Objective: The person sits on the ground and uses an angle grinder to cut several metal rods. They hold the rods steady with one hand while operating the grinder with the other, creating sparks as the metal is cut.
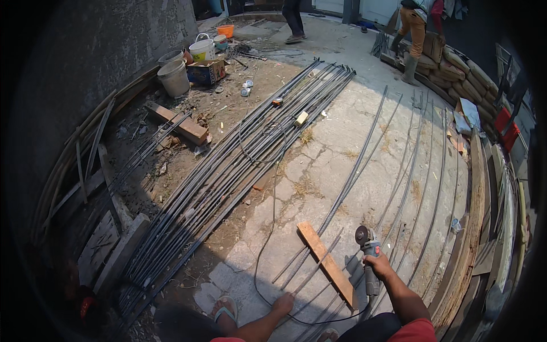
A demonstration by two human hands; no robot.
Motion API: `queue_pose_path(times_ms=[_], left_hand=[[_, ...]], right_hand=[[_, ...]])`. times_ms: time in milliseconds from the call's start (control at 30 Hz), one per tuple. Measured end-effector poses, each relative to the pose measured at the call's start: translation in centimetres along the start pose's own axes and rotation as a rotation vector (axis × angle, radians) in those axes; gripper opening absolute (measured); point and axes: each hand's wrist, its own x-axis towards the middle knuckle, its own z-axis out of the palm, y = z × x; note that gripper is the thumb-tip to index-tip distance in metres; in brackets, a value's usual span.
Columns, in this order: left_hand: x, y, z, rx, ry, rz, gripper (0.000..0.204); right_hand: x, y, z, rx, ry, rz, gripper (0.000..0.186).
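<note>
My right hand (379,266) is wrapped around an angle grinder (371,283), its disc pointing away from me. Lower and to the left, my left hand (283,303) is closed on the near end of a thin steel bar (305,279). That bar slants up and right past a wooden plank (326,263). More bars cross at the plank, and a longer ribbed bar (348,181) stretches away from it. A black power cable (257,280) curves past my left hand toward the grinder. Whether the disc is spinning cannot be made out.
A big bundle of steel bars (222,171) lies to the left, with a yellowish block (301,118) on it. Buckets (173,78) and a carton (206,73) stand farther back. Boards (464,245) line the right side. A person (417,28) stands by stacked sacks (468,85); another person (293,20) is farther off.
</note>
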Motion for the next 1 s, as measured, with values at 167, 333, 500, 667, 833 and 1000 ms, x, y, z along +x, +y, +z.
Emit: queue_pose_path(times_ms=[167, 333, 500, 667, 833, 1000], left_hand=[[0.3, -6.0, -0.7, 0.143, -0.102, 0.059, 0.062], [-0.9, -6.0, 0.0, 0.096, -0.106, 0.158, 0.069], [-0.5, 0.4, 0.2, 0.144, -0.105, 0.112, 0.072], [1.2, 4.9, 0.8, 0.041, -0.122, 0.099, 0.062], [2.3, 3.3, 0.6, -0.082, -0.079, 0.103, 0.058], [1.7, 4.1, 0.4, -0.098, -0.112, 0.097, 0.058]], right_hand=[[-4.7, -1.0, 1.9, 0.326, 0.241, 0.118, 0.025], [-11.1, 0.5, 1.9, 0.501, 0.419, 0.149, 0.026], [-14.0, 1.4, 1.0, 0.445, 0.55, 0.127, 0.029], [-12.4, 3.2, 3.0, 0.375, 0.566, 0.162, 0.033], [-10.5, 3.1, 6.5, 0.269, 0.506, 0.217, 0.03], [-8.4, 6.8, 9.7, -0.06, 0.496, 0.078, 0.036]])
